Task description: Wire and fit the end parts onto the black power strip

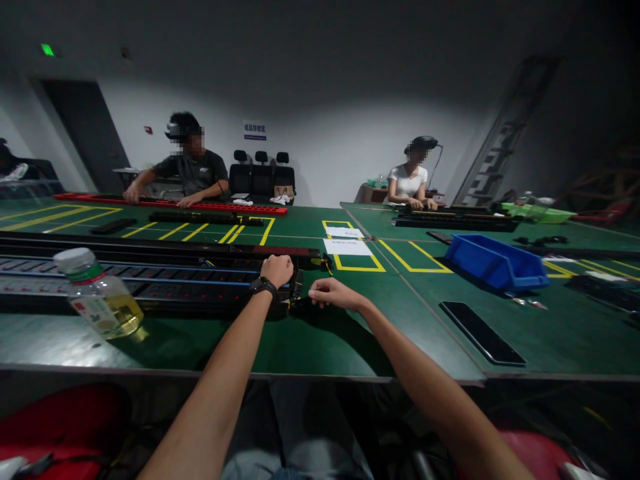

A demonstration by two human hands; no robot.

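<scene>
A long black rail unit (170,293) with rows of small red marks and blue strips lies across the table on the left. At its right end my left hand (277,270), with a dark watch on the wrist, is closed over the frame; its fingertips are partly hidden. Just beyond that end, my right hand (333,295) is held in a pinch, thumb against curled fingers. Whatever is between them is too small and dark to make out. Short yellow and black wires (289,305) stick out of the unit's end near both hands.
A bottle (107,300) of yellow liquid stands tilted in view at front left. To the right are a phone (481,333) and a blue bin (495,263). Paper sheets (349,247) lie ahead. Two people work across the green table (320,347), one at a red rail (250,208).
</scene>
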